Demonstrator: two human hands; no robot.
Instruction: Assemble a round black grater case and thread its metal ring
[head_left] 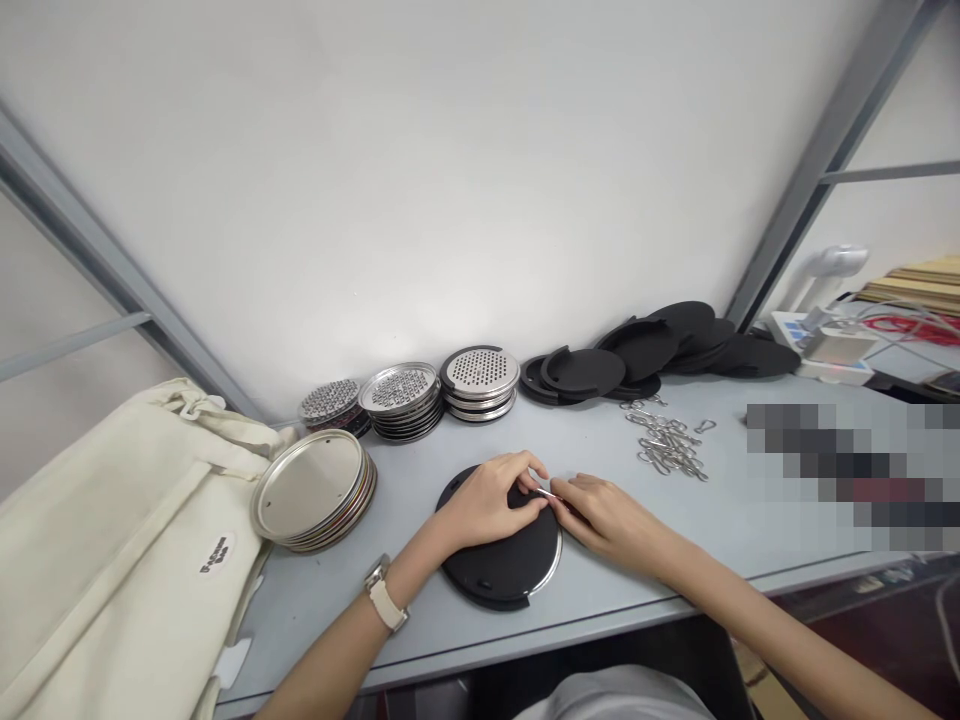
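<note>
A round black disc with a silver metal rim along its right side lies flat before me on the table. My left hand rests over its upper part, fingers and thumb curled in at the disc's upper right edge. There a small silver metal piece, which looks like a snap-hook clip, shows between the two hands. My right hand pinches this piece from the right, fingertips close to the left ones. Fingers partly hide the piece and where it meets the disc.
Loose snap-hook clips lie in a pile on the right. Black round covers overlap along the wall. Perforated metal grater discs and plain metal discs stand stacked at left, beside a cream cloth bag. A power strip sits far right.
</note>
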